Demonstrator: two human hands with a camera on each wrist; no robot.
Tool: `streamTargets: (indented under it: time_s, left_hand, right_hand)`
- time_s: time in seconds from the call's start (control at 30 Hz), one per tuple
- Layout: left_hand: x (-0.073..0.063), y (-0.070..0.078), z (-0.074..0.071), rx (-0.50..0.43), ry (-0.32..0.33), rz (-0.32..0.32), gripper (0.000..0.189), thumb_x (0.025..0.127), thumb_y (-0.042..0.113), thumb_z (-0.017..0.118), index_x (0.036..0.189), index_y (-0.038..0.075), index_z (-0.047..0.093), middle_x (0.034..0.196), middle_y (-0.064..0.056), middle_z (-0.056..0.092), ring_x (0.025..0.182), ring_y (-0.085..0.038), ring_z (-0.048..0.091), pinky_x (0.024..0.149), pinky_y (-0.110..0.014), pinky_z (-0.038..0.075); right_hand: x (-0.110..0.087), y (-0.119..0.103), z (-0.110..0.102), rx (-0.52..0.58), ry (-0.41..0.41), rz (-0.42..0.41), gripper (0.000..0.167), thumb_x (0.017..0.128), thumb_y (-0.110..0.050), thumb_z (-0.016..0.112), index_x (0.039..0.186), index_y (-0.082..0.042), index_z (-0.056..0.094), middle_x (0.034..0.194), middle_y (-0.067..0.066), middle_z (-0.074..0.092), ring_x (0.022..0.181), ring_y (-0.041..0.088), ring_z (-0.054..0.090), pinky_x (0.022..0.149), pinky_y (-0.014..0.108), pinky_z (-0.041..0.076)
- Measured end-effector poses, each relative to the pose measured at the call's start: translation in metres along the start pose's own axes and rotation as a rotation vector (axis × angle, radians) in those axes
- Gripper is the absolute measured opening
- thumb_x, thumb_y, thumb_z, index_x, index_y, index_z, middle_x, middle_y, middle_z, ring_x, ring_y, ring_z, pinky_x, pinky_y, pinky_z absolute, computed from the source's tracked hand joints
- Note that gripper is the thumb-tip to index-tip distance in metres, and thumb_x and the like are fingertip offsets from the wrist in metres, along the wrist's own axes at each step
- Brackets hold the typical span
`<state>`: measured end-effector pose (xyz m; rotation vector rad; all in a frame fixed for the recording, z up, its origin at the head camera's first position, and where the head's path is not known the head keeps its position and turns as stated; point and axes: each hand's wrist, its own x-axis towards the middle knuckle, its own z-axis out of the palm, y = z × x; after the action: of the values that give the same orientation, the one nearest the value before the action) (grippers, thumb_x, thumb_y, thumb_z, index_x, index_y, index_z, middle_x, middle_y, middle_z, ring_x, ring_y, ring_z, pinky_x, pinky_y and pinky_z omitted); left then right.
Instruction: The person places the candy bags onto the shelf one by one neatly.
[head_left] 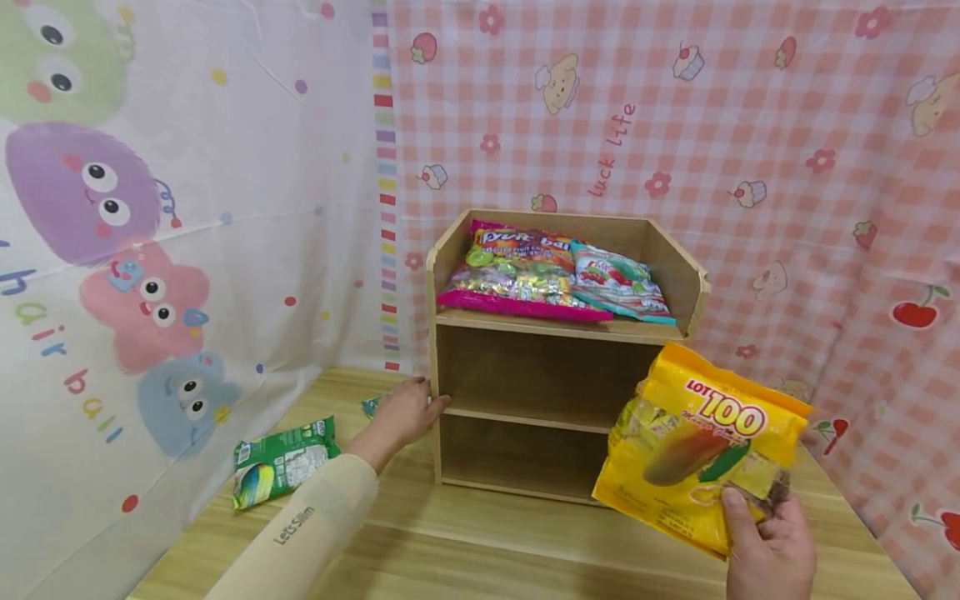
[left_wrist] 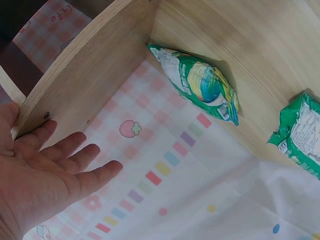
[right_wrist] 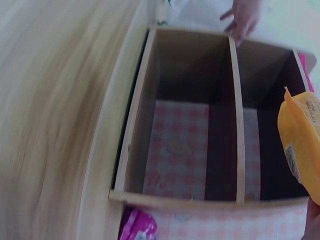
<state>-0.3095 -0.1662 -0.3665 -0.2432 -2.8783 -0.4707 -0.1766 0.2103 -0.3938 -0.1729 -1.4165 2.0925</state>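
Observation:
A yellow bag of mango gummies [head_left: 701, 450] hangs upright, held at its lower right corner between the thumb and fingers of my right hand [head_left: 772, 537], in front of the shelf's right side. My left hand [head_left: 408, 412] rests at the left side panel of a small wooden shelf [head_left: 525, 332]. In the left wrist view, the left hand's fingers [left_wrist: 75, 160] are spread and fairly straight, beside the panel's front edge. The yellow bag [right_wrist: 302, 140] also shows at the right of the right wrist view.
On the shelf's top lie a large pink-edged candy bag [head_left: 517, 271] and a smaller teal candy bag [head_left: 622, 283]. Left of the shelf lie a green packet [head_left: 285, 462] and another green packet [left_wrist: 200, 82]. A purple packet [right_wrist: 138, 226] lies beyond the shelf's right side. Printed curtains hang behind.

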Motion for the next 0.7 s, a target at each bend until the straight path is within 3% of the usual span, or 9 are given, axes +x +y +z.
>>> streamTargets:
  time_s: [0.23, 0.43, 0.57, 0.7]
  left_hand:
    - [-0.001, 0.000, -0.001, -0.002, 0.001, -0.003, 0.047, 0.102, 0.036, 0.054, 0.112, -0.008, 0.065, 0.130, -0.025, 0.059, 0.114, -0.044, 0.058, 0.092, -0.059, 0.048]
    - [-0.001, 0.000, -0.001, -0.003, -0.009, -0.008, 0.048, 0.102, 0.036, 0.053, 0.117, -0.009, 0.064, 0.134, -0.026, 0.056, 0.119, -0.045, 0.055, 0.095, -0.061, 0.045]
    - [0.000, 0.000, 0.000, -0.003, -0.008, -0.007, 0.048, 0.102, 0.036, 0.053, 0.115, -0.009, 0.064, 0.133, -0.026, 0.056, 0.117, -0.045, 0.056, 0.094, -0.060, 0.046]
    - [0.000, 0.000, 0.001, -0.002, 0.005, -0.002, 0.047, 0.102, 0.036, 0.054, 0.113, -0.009, 0.065, 0.130, -0.025, 0.058, 0.115, -0.045, 0.058, 0.093, -0.060, 0.047]
  right_hand:
    - [-0.008, 0.009, 0.013, -0.114, -0.219, 0.048, 0.026, 0.099, -0.009, 0.059, 0.123, -0.011, 0.048, 0.098, -0.010, 0.072, 0.086, 0.006, 0.070, 0.068, 0.023, 0.057]
    - [-0.005, 0.017, 0.029, -0.171, -0.357, 0.069, 0.029, 0.101, -0.012, 0.057, 0.126, -0.007, 0.043, 0.099, -0.011, 0.072, 0.087, 0.007, 0.070, 0.071, 0.025, 0.058]
    - [0.002, 0.015, 0.046, -0.224, -0.378, 0.127, 0.036, 0.103, -0.014, 0.053, 0.133, 0.001, 0.039, 0.099, -0.012, 0.071, 0.090, 0.007, 0.070, 0.076, 0.026, 0.057]
    - [0.014, 0.009, 0.062, -0.267, -0.378, 0.205, 0.043, 0.105, -0.015, 0.050, 0.140, 0.005, 0.035, 0.106, -0.005, 0.070, 0.092, 0.006, 0.068, 0.082, 0.025, 0.056]
